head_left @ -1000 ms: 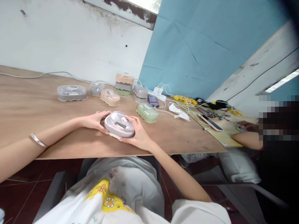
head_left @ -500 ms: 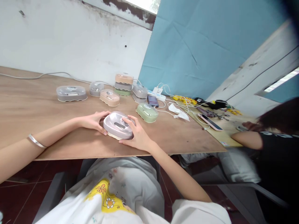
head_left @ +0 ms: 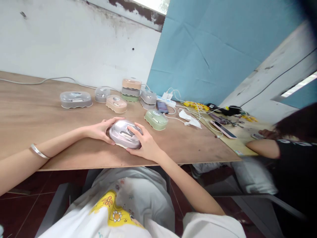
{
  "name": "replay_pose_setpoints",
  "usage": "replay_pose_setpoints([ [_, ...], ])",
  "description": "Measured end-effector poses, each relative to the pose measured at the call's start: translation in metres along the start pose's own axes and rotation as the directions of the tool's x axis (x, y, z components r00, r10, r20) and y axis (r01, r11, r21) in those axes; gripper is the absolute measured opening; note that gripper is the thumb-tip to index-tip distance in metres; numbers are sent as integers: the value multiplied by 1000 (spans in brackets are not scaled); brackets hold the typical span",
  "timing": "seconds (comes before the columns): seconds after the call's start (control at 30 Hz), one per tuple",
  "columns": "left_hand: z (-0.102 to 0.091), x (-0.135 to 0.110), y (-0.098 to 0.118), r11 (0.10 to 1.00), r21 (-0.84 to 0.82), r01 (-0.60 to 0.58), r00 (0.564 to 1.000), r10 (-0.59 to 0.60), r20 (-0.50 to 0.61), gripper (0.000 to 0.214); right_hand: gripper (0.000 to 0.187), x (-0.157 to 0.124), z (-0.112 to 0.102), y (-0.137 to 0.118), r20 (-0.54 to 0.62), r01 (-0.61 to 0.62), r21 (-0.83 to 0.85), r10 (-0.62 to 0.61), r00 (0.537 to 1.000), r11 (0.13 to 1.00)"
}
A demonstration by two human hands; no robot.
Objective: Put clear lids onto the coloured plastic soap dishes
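Observation:
A small oval box with a translucent grey lid sits on the wooden table close to its front edge. My left hand grips the box's left end, fingers curled round it. My right hand wraps the right end, with fingers lying over the lid. A silver bracelet rings my left wrist.
Further back lie more such boxes: a grey one, a beige one, a green one and a stack of three. Cables, a white mask and a phone lie at right, where another person's arm rests.
Both hands have shifted slightly on the box; the lid has tilted and sits lower over the base than before. My left thumb now reaches over the top.

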State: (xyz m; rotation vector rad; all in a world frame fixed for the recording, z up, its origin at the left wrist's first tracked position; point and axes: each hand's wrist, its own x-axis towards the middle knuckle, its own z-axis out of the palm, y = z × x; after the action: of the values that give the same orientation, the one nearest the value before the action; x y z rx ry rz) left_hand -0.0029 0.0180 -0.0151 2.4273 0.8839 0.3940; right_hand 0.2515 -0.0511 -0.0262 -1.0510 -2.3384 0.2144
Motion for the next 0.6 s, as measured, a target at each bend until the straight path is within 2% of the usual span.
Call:
replay_pose_setpoints([
  [0.17, -3, 0, 2, 998, 37, 56, 998, -57, 24, 102, 82, 0, -2, 1, 92, 4, -14, -3, 996, 1000],
  [0.33, -4, 1, 3, 994, 52, 96, 994, -99, 54, 101, 68, -1, -2, -1, 101, 51, -35, -47, 994, 998],
  [0.43, -3, 1, 2, 994, 48, 103, 993, -105, 46, 105, 67, -2, -1, -1, 41, 72, 6, -72, 997, 997],
  [0.6, 0, 2, 0, 998, 29, 58, 998, -58, 9, 109, 71, 0, 1, -1, -139, 64, 97, -50, 989, 993],
])
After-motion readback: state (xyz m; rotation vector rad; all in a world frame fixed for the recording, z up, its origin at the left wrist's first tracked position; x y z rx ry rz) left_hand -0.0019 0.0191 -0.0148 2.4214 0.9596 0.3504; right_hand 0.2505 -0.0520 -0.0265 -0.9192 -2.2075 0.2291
